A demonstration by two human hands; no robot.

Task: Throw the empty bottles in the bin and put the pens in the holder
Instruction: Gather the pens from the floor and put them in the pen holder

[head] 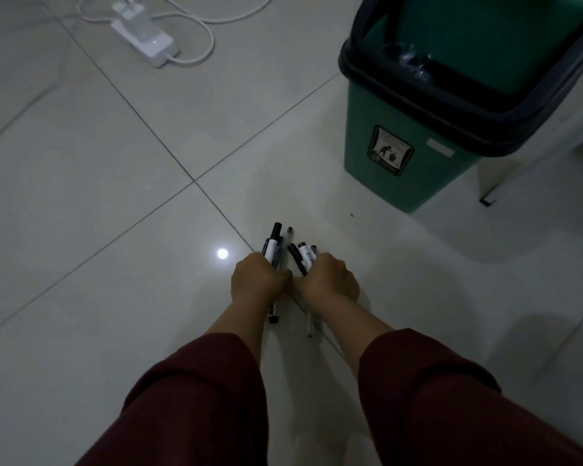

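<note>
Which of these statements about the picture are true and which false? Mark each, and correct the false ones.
1. Each hand grips a bunch of pens. True: the left hand and the right hand are both closed on pens.
2. The green bin stands left of the hands. False: it stands ahead and to the right.
3. A clear plastic bottle lies inside the bin. True.
4. A pen holder stands beside the bin. False: no holder is in view.
5. A white power strip lies on the tiled floor. True.
</note>
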